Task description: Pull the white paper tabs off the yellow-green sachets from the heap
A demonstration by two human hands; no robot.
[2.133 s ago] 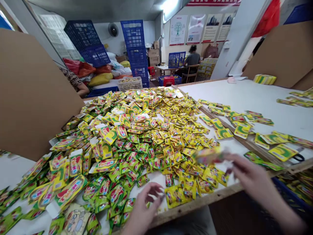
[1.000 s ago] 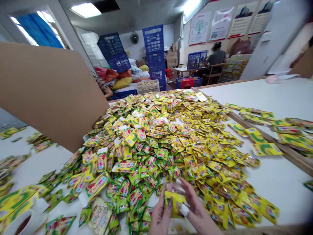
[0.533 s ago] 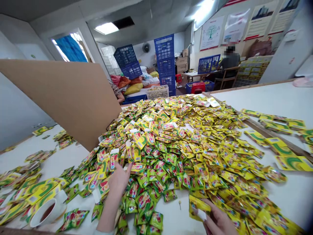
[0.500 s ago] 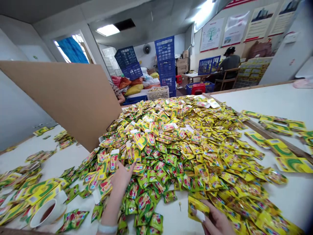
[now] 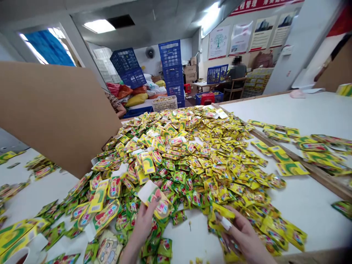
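A wide heap of small yellow and green foil sachets point(image 5: 176, 161) covers the white table point(image 5: 310, 113). My left hand point(image 5: 143, 223) is at the heap's near edge, pinching a large green-and-yellow sachet point(image 5: 155, 200) with a white end tab. My right hand point(image 5: 243, 234) is lower right, holding a yellow sachet point(image 5: 222, 212) with a white tab, and more sachets lie against its fingers. Loose sachets lie around both hands.
A tilted cardboard sheet point(image 5: 52, 117) stands left of the heap. A wooden strip point(image 5: 310, 172) crosses the table on the right, with sachets on both sides. A seated person point(image 5: 236, 71) and stacked blue crates point(image 5: 170, 62) are far back.
My left hand has risen from the heap and now pinches a sachet. My right hand still holds its yellow sachet. The whole view has swung, shifting the scene sideways.
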